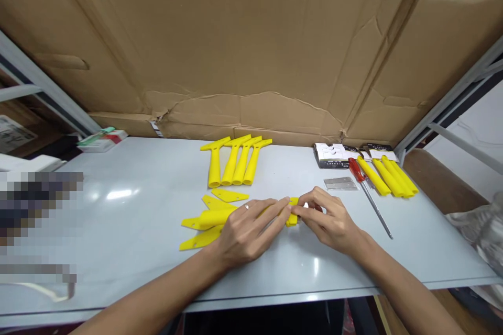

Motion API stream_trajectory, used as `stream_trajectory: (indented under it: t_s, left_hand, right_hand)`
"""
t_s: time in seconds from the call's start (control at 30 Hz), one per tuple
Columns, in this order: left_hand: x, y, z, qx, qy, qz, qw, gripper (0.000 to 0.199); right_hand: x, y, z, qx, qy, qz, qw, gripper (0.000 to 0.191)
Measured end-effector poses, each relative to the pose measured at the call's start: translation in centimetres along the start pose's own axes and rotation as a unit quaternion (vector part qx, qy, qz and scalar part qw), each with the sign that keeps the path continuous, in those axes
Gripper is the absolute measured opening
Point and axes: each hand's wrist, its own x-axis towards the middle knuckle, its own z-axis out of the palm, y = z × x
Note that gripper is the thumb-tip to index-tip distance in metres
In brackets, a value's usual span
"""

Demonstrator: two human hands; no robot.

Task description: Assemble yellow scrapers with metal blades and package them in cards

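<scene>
My left hand (251,227) lies over a yellow plastic scraper handle (218,216), fingers closed along it and pressing it near the table. The handle's round grip end sticks out to the left, and its flat head (292,211) shows past my fingertips. At that head my right hand (328,217) has thumb and fingers pinched together; whatever is between them is too small or hidden to tell. Flat yellow plates with small holes (230,196) lie left of and partly beneath the handle.
Several T-shaped yellow handles (216,165) stand in a row at the back. To the right lie metal blades (340,183), a red-handled screwdriver (357,170), more yellow handles (393,175) and black-and-white packets (332,155). Cardboard (251,36) walls the back; a small box (102,140) sits far left.
</scene>
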Motion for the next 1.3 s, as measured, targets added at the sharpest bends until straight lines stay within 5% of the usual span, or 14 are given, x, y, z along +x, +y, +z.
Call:
stream_trajectory:
  t_s: [0.1,0.2,0.27,0.33,0.4,0.47,0.63,0.73,0.9,1.0,1.13,1.3]
  left_hand:
    - [0.4,0.1,0.0,0.007,-0.006,-0.005,1.000,0.031]
    - [0.8,0.0,-0.1,0.011,0.002,-0.020,1.000,0.029]
    - [0.8,-0.1,-0.2,0.002,0.001,-0.043,0.999,0.030]
    - [0.8,-0.3,-0.2,-0.022,0.001,-0.070,0.997,0.034]
    - [0.7,-0.4,-0.1,-0.053,0.004,-0.095,0.994,0.035]
    - [0.7,-0.4,-0.1,-0.079,0.009,-0.113,0.990,0.033]
    - [1.0,-0.5,-0.8,-0.149,0.040,-0.182,0.971,0.024]
    - [1.4,-0.9,-1.9,-0.290,0.067,-0.338,0.893,0.012]
    - [2.8,-1.8,-3.0,-0.597,0.088,-0.480,0.637,0.018]
    - [3.0,-1.8,-2.5,-0.661,0.047,-0.531,0.528,0.021]
    - [2.2,-1.4,-0.9,-0.675,0.000,-0.587,0.447,0.023]
    - [1.5,-1.4,0.2,-0.656,-0.022,-0.631,0.412,0.020]
  right_hand:
    - [0.0,0.7,-0.4,-0.050,0.008,0.021,0.999,0.023]
    - [-0.7,2.9,-2.1,-0.146,-0.001,0.124,0.982,0.016]
    - [-1.5,5.0,-3.9,-0.245,-0.019,0.257,0.935,0.023]
    - [-2.5,7.1,-5.7,-0.327,-0.066,0.390,0.858,0.028]
    - [-3.5,8.8,-6.9,-0.359,-0.129,0.475,0.793,0.033]
    - [-4.1,9.9,-7.3,-0.358,-0.177,0.514,0.759,0.037]
    - [-4.5,10.8,-6.8,-0.343,-0.194,0.519,0.758,0.034]
    - [-4.4,11.0,-7.4,-0.347,-0.173,0.530,0.754,0.035]
    - [-5.3,12.1,-9.8,-0.372,-0.119,0.571,0.722,0.044]
    - [-6.0,13.0,-10.2,-0.377,-0.119,0.580,0.712,0.043]
    - [-6.5,13.9,-9.3,-0.375,-0.149,0.565,0.720,0.036]
    - [-6.5,14.2,-8.2,-0.391,-0.184,0.539,0.723,0.036]
